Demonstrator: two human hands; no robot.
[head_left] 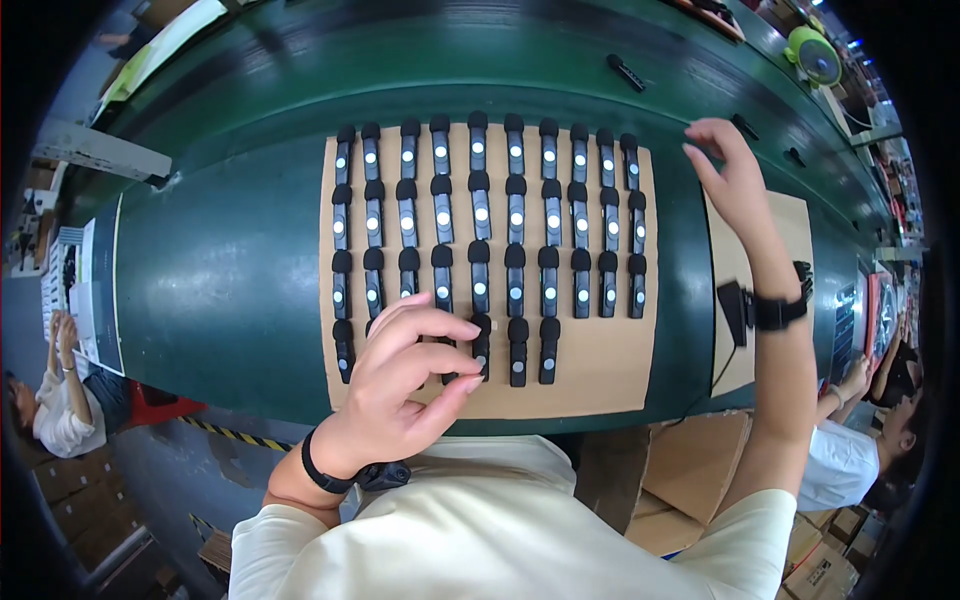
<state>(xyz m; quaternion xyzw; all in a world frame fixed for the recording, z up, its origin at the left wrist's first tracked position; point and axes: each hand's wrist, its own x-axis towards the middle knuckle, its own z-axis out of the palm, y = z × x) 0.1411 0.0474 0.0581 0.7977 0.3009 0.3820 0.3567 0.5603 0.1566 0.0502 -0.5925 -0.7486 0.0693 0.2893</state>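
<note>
The left hand (400, 375) pinches a small, stiff, seemingly light clip-on microphone (481, 345) by its slim body; the right hand (735, 180) hovers, fingers released.

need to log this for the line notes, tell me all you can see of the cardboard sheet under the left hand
The cardboard sheet is flat, tan and roughly rectangular, lying on the dark green belt. Rows of small black devices, each with a lit white dot, stand in neat columns on it; the fourth row is only partly filled. Its lower right part is bare. The left hand rests over its near edge, fingers on the bottom row.
</note>
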